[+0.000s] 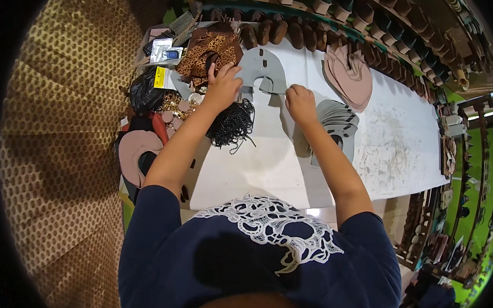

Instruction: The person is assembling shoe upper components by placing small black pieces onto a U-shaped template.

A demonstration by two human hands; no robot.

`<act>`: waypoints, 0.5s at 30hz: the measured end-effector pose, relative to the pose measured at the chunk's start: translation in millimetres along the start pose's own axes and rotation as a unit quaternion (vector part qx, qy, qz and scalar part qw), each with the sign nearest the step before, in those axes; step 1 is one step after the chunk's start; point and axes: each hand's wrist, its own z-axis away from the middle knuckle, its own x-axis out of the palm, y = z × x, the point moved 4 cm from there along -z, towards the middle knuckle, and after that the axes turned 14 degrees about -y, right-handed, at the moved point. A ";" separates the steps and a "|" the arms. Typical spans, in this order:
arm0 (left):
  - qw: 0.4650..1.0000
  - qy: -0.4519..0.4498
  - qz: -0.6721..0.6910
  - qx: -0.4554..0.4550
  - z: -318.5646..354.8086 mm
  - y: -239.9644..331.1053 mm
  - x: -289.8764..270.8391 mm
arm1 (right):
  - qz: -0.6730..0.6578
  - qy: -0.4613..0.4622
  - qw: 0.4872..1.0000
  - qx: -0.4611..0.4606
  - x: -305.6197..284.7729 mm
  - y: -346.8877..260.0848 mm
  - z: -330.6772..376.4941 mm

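A grey U-shaped shoe upper piece (269,66) with small dark slots lies on the white-covered table, its open end toward me. My left hand (223,91) is by its left leg, fingers spread, close to leopard-print pieces (210,49). At the tip of the right leg, my right hand (301,105) has its fingers curled in and pinches the edge. A heap of black beaded strands (234,122) lies just below my left hand. Beside my right wrist, a fanned stack of similar grey upper pieces (337,120) rests on the table.
Pink upper pieces (348,75) lie farther right on the table (398,139). Brown shoe forms (294,34) line its back edge below shoe shelves (370,24). On the left are a black plastic bag (145,90), gold trims (179,106) and a pink piece (135,154).
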 end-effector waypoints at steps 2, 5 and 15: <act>1.000 -0.011 0.021 -0.007 9.9 17.7 -8.7 | 0.019 0.012 1.000 -0.022 -14.1 -6.9 17.5; 0.999 -0.014 0.038 0.008 35.5 47.7 -18.7 | 0.009 -0.015 0.998 -0.059 -33.3 -15.5 50.6; 0.986 -0.110 0.098 0.077 138.5 124.7 -21.5 | -0.090 -0.118 0.976 -0.160 -55.8 -48.6 162.7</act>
